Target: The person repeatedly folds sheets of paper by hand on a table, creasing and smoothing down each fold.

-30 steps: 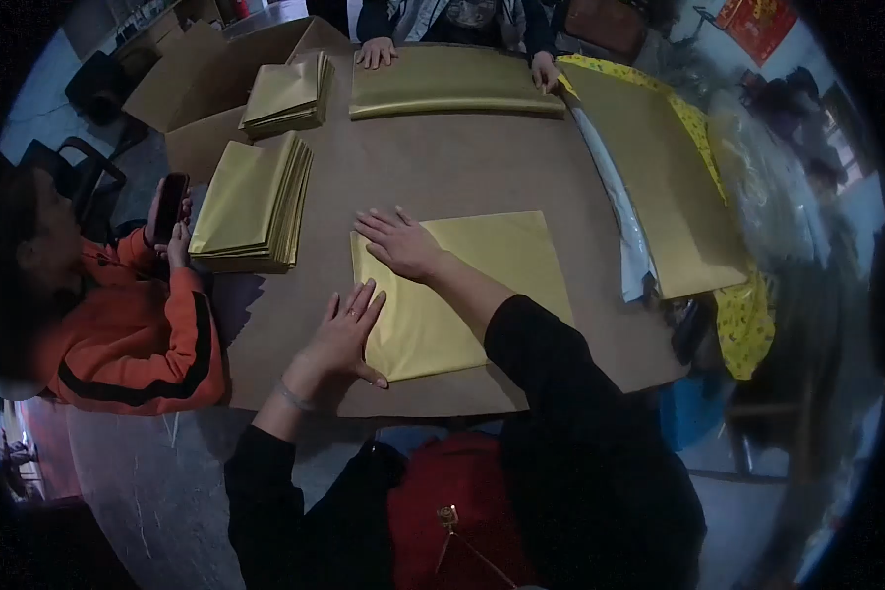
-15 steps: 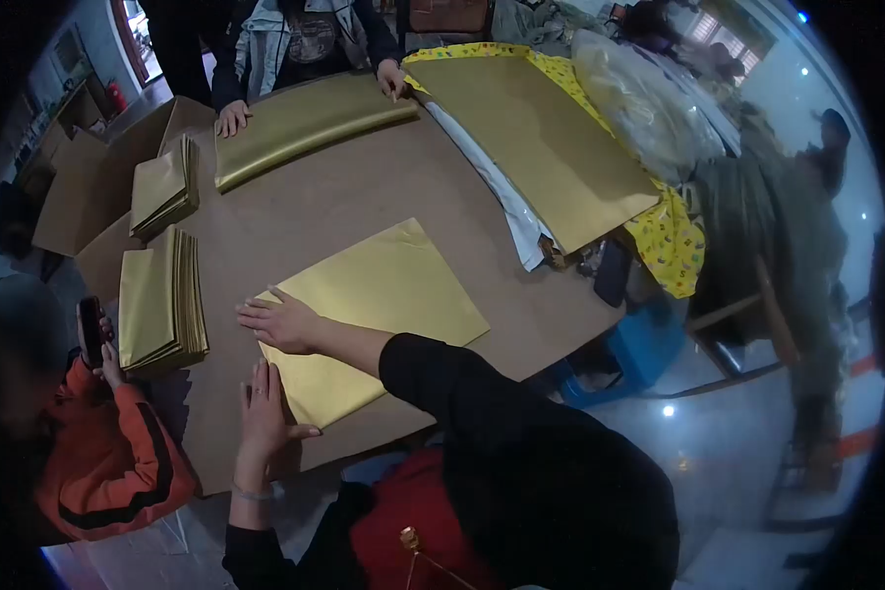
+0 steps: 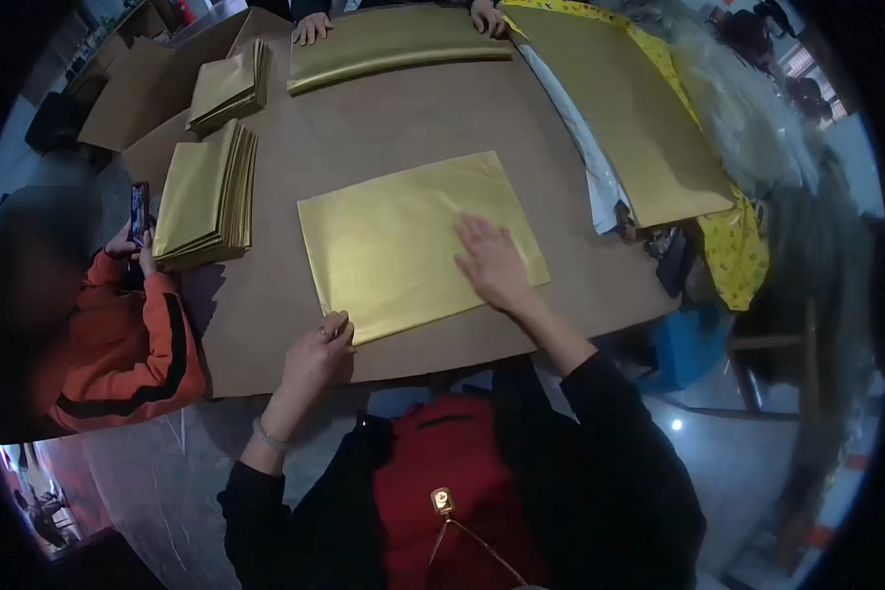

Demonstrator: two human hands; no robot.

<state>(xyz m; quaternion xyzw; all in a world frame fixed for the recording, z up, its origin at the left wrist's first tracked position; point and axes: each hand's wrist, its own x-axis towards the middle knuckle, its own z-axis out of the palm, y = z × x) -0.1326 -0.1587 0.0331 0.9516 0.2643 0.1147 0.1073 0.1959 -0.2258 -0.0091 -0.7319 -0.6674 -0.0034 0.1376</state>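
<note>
The gold sheet point(image 3: 393, 251) lies on the worktop point(image 3: 383, 123); the left hand point(image 3: 320, 352) pinches its near left corner; the right hand point(image 3: 492, 264), blurred, spreads fingers wide over its right part, perhaps touching.

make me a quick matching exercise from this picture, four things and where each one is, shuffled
1. left hand
2. right hand
3. phone
4. bracelet

A. held by the person in orange
B. over the right part of the gold sheet
C. around the left wrist
D. at the gold sheet's near left corner

Pairs: 1-D, 2-B, 3-A, 4-C
</note>
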